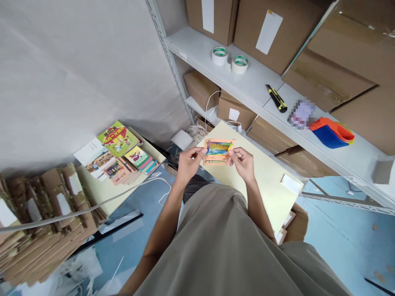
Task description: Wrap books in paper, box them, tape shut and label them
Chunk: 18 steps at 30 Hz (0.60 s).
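Note:
A small orange booklet (218,152) with a colourful picture on its cover is held up over the pale yellow table (262,181). My left hand (189,163) pinches its left edge between thumb and fingers. On the other side, my right hand (242,163) grips the right edge the same way. The booklet looks closed and lies roughly level in front of my body. A white card or label (291,183) rests near the table's right corner.
Several books, one a green picture book (118,138), lie on a side table at left, beside stacked flattened cardboard (46,222). On the shelf (256,92) sit tape rolls (239,64), a utility knife (277,98), an orange-and-blue tape dispenser (332,132) and cardboard boxes (274,28).

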Motion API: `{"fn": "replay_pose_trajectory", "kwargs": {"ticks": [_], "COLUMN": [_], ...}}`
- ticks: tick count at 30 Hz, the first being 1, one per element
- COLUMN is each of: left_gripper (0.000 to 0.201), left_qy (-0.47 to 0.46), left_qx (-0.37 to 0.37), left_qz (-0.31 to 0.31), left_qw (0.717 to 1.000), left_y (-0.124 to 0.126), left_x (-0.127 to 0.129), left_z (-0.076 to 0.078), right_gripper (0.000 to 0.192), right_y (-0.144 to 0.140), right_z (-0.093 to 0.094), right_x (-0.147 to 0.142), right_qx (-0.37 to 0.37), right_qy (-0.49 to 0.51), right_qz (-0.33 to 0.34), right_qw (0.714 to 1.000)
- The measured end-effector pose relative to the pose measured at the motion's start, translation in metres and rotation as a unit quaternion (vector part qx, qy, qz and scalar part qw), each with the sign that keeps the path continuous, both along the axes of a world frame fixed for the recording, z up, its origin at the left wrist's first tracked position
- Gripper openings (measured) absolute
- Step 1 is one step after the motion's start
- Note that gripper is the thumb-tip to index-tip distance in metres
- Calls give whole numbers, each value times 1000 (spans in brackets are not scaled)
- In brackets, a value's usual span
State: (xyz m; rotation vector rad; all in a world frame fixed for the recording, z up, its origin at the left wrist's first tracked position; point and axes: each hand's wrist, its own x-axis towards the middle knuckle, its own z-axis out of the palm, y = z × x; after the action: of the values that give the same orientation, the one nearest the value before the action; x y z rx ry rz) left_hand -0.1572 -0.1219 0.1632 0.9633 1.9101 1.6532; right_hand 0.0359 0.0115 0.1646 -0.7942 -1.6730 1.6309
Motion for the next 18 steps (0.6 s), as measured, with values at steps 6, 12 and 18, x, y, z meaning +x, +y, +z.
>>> {"fn": "replay_pose_trajectory", "kwargs": {"ticks": [6,12,18], "left_gripper": [60,49,42], "left_qy": [-3,165,351], "left_qx": [2,-17,-110], "left_qz": [13,-18,-106], "left_qw": [1000,986,924], "left_y": [-1,-1,7], "left_x": [0,-6,2], "left_z": [-8,-20,-25], "right_gripper": [58,46,38], "right_y": [-1,4,-8], "right_z": [-10,-13,1], "right_x": [-2,5,-3], "right_qx": [21,252,350], "right_qy": [-22,-185,-233], "right_qz": [3,-104,22], "right_qw": [1000,944,907]}}
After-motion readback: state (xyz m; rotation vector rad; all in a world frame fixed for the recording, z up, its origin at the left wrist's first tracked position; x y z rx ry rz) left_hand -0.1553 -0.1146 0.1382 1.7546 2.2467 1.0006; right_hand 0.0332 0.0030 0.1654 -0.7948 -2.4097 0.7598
